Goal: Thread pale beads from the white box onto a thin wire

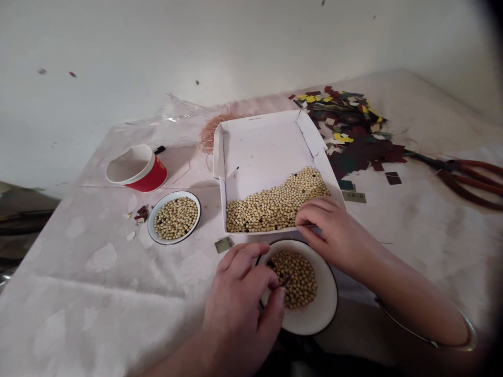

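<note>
My left hand (245, 296) is closed in a pinch on a small dark strip (286, 281), held over a white dark-rimmed bowl (328, 309). Round tan beads (301, 277), with a few dark ones, lie in that bowl. Beyond it, a shallow white box (257, 152) holds many similar beads (271, 204) heaped along its near side. My right hand (330, 228) is at the box's near right corner, thumb and fingers pressed together. What they grip, if anything, is too hidden to name. A bracelet (428, 340) circles the right forearm.
A smaller bowl of beads (175, 217) and a red-and-white paper cup (147, 173) stand at left. Behind the box lies a reddish tangle of thread (216, 131). Coloured scraps (353, 136) are piled at right beside red-handled scissors (463, 175). A cloth (110, 293) covers the table.
</note>
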Tool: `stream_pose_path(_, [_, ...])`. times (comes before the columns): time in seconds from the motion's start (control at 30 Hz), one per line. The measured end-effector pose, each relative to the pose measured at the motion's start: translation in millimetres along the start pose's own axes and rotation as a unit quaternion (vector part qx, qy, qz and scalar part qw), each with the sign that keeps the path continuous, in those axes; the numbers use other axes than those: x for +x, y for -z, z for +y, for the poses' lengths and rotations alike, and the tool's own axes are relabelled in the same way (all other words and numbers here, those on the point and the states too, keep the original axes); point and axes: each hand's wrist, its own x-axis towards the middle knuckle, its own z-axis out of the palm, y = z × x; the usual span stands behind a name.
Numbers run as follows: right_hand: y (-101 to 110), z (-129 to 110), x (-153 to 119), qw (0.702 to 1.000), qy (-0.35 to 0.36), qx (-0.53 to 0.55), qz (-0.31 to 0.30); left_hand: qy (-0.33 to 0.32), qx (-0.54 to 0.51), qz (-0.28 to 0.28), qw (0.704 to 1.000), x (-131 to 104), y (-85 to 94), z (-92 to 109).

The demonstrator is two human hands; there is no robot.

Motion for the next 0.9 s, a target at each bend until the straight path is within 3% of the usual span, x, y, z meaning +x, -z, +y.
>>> stream_pose_path(0.57, [0.6,-0.9,1.0,0.999,0.022,0.04,-0.028,0.005,-0.002,-0.005,1.0,-0.9,-0.6,-0.8])
stream_pose_path(0.9, [9.4,-13.4,-0.8,0.995,0.011,0.096,0.029,0.014,-0.015,0.006,1.0,0.7,1.1,-1.4])
